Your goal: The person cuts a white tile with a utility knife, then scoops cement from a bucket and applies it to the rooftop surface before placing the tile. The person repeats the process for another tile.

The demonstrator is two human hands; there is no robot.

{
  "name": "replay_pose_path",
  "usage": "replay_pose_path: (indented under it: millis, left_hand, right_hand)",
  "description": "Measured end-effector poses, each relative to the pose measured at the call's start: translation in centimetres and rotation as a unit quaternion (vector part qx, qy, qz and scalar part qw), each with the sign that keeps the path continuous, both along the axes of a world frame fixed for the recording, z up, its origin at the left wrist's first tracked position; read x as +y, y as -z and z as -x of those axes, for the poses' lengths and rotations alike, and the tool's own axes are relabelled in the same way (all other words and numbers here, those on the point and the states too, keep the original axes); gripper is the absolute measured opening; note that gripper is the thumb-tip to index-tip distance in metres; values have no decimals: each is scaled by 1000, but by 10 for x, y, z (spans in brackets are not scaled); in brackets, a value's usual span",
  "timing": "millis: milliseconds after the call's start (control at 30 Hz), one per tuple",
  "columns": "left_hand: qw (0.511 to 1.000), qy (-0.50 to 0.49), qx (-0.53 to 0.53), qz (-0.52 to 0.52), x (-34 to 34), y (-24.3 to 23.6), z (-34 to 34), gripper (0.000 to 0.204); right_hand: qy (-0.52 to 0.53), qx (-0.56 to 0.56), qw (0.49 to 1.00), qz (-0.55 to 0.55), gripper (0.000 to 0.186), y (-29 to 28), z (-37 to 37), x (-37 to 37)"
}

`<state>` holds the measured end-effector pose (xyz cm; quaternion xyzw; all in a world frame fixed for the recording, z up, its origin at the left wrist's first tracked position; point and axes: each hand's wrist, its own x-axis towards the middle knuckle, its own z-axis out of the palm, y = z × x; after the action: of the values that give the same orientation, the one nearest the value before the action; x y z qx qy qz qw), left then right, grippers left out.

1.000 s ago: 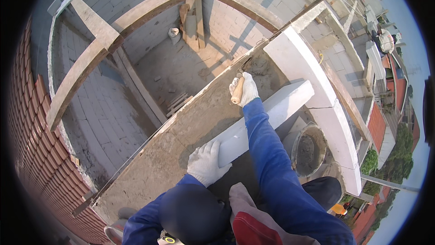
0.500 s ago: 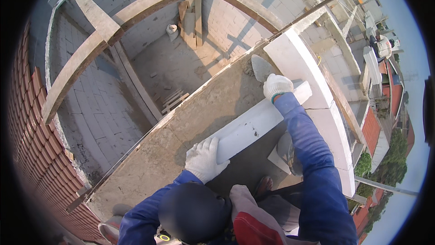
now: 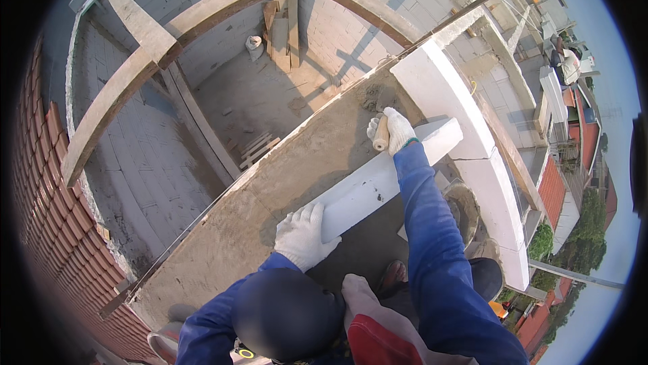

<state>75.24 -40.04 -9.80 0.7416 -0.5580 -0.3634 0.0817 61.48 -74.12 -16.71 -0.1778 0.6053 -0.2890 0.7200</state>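
A long white block (image 3: 368, 193) lies diagonally across the concrete ledge. My gloved left hand (image 3: 302, 233) grips its lower left end, fingers over the top and thumb along the near side. Above the block's far part, my gloved right hand (image 3: 397, 129) is closed round a trowel, whose pale wooden handle (image 3: 382, 134) points toward me. The trowel's blade is turned and mostly hidden. A small heap of grey mortar (image 3: 370, 97) sits on the ledge beside that hand. Dark specks of mortar mark the block's near face.
White blocks (image 3: 482, 186) form a row along the right edge. A round mortar-stained bucket (image 3: 466, 206) stands near my right forearm. Beyond the ledge (image 3: 223, 237) a deep room drops away, crossed by concrete beams (image 3: 128, 105). Roof tiles (image 3: 61, 210) slope at far left.
My right hand has shifted a little left and turned the trowel, so its handle now shows and its blade no longer lies flat in view. My left hand and the block stay put.
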Motion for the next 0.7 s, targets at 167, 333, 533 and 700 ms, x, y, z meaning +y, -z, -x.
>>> replay_pose_path:
  millis: [167,333,533,700]
  left_hand:
    - [1000,20,15,3,-7,4,11,96]
    - [1000,19,17,6,-8,4,12,96]
    - [1000,11,23,3,-8,2,11,95]
    - [1000,13,3,15,-5,5,11,96]
  right_hand:
    - [212,-38,976,-35,27,28,-20,26]
    - [171,39,984,-41,27,63,-23,21]
    - [132,21,991,-24,25,77,-8,14]
    - [145,13,989,-4,25,64,-9,14]
